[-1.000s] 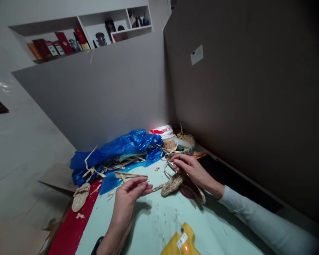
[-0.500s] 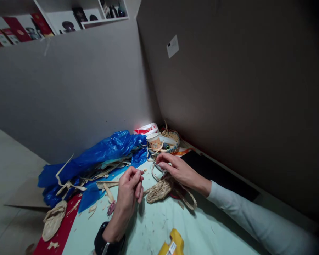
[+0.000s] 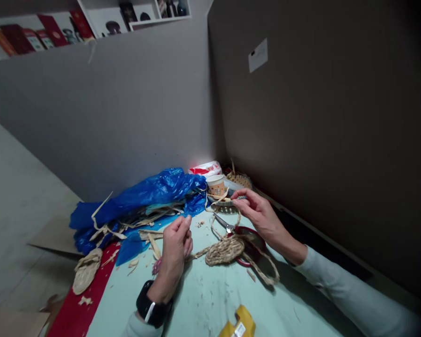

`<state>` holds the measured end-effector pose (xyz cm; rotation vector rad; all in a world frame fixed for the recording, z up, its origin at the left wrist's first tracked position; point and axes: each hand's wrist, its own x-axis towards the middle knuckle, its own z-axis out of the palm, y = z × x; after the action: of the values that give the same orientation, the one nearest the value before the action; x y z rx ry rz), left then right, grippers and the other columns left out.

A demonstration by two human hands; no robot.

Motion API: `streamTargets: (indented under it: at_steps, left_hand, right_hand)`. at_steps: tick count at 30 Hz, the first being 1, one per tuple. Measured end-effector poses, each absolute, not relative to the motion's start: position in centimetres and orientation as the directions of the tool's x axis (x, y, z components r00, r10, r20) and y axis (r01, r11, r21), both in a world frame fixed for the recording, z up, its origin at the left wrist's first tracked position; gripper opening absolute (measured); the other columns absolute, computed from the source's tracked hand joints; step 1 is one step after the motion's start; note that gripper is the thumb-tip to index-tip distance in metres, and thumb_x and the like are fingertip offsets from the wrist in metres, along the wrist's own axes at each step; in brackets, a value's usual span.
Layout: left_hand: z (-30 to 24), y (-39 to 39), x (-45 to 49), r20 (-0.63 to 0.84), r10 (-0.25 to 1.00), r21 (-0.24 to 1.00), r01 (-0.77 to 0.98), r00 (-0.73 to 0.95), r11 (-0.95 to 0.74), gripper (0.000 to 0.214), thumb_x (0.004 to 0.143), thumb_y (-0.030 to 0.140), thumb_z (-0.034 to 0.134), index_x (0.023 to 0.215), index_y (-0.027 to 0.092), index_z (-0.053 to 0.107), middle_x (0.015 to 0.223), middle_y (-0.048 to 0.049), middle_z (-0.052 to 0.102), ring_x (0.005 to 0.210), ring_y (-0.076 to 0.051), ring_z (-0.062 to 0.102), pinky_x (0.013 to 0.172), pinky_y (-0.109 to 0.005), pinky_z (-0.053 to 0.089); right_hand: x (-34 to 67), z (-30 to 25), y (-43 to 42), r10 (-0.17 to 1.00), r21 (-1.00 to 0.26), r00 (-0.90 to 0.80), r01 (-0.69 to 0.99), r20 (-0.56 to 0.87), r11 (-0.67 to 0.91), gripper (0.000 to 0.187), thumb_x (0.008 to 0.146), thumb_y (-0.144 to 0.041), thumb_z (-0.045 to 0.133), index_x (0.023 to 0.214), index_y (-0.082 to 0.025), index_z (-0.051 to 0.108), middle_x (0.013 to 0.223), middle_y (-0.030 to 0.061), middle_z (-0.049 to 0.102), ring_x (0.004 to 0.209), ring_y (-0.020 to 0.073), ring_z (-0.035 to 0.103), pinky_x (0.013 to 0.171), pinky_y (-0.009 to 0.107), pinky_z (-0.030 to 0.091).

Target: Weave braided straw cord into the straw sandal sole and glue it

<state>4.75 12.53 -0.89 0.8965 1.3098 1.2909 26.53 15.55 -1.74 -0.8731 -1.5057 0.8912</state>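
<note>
My left hand (image 3: pixel 177 241), a black watch (image 3: pixel 154 304) on its wrist, is closed with thumb and fingers pressed together. What it pinches, if anything, is too small to make out. My right hand (image 3: pixel 257 215) is raised at the right, thumb and forefinger brought together; nothing clear shows between them. Below and between both hands lies a coiled oval of braided straw (image 3: pixel 225 251), its cord running left behind my left hand and looping out at the right. Scissors with red handles (image 3: pixel 244 263) rest partly under the braid, blades pointing to the far left.
A blue plastic bag (image 3: pixel 150 187) with straw strips spreads along the back left. A paper cup (image 3: pixel 215 185), a red-white packet (image 3: pixel 206 168) and a woven basket (image 3: pixel 240 179) stand in the corner. A straw sole (image 3: pixel 87 271) lies left, a yellow object (image 3: pixel 239 323) in front.
My right hand has lifted away from the scissors and braid, moving right and uncovering them. My left hand stays closed near the braid. The whole view has shifted slightly left.
</note>
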Motion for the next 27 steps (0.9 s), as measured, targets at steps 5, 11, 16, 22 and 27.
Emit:
streamTargets:
  at_steps: [5, 11, 16, 22, 27]
  left_hand:
    - [1.2, 11.8, 4.3, -0.016, 0.989, 0.975, -0.222, -0.150, -0.018, 0.028, 0.097, 0.035, 0.064, 0.118, 0.017, 0.065, 0.111, -0.0069, 0.071, 0.086, -0.020, 0.071, 0.072, -0.038, 0.061]
    - [6.6, 9.3, 2.6, 0.207, 0.966, 0.922, -0.300, -0.155, -0.245, 0.040, 0.072, 0.050, 0.085, 0.070, 0.015, 0.065, 0.057, -0.0048, 0.074, 0.047, -0.014, 0.067, 0.045, -0.022, 0.053]
    - [8.3, 6.6, 1.9, 0.219, 0.960, 0.905, -0.332, -0.174, -0.266, 0.030, 0.066, 0.035, 0.092, 0.077, 0.012, 0.076, 0.072, -0.0115, 0.081, 0.075, -0.025, 0.080, 0.058, -0.025, 0.063]
    - [8.2, 3.9, 0.2, 0.185, 0.953, 0.887, -0.377, -0.240, -0.267, 0.035, 0.060, 0.041, 0.095, 0.068, 0.013, 0.076, 0.043, 0.0011, 0.066, 0.026, -0.011, 0.057, 0.025, -0.015, 0.041]
    - [8.8, 1.4, -0.2, 0.158, 0.929, 0.867, -0.402, -0.335, -0.293, 0.040, 0.056, 0.044, 0.095, 0.055, 0.015, 0.069, 0.026, 0.0135, 0.032, 0.015, -0.001, 0.027, 0.019, -0.012, 0.030]
  right_hand:
    - [26.1, -0.9, 14.7, 0.863, -0.875, -0.240, 0.087, 0.445, 0.476, 0.031, 0.105, -0.045, 0.056, 0.108, -0.014, 0.062, 0.093, 0.0030, 0.062, 0.077, 0.0148, 0.061, 0.071, 0.031, 0.054]
    - [26.6, -0.1, 14.3, 0.840, -0.859, -0.297, 0.108, 0.453, 0.501, 0.039, 0.102, -0.053, 0.055, 0.103, -0.015, 0.063, 0.099, 0.0051, 0.062, 0.090, 0.0193, 0.060, 0.082, 0.037, 0.052]
    - [26.2, 0.7, 13.2, 0.859, -0.857, -0.228, 0.141, 0.459, 0.495, 0.045, 0.100, -0.061, 0.053, 0.101, -0.017, 0.062, 0.093, 0.0036, 0.059, 0.077, 0.0154, 0.055, 0.066, 0.028, 0.047]
    - [26.2, 1.1, 11.7, 0.864, -0.865, -0.210, 0.119, 0.458, 0.488, 0.045, 0.098, -0.062, 0.054, 0.104, -0.018, 0.057, 0.077, -0.0018, 0.051, 0.058, 0.0109, 0.044, 0.051, 0.022, 0.038]
    - [27.1, 1.9, 10.4, 0.825, -0.833, -0.294, 0.137, 0.483, 0.536, 0.037, 0.102, -0.055, 0.053, 0.103, -0.018, 0.060, 0.099, 0.0043, 0.059, 0.088, 0.0181, 0.058, 0.074, 0.031, 0.050]
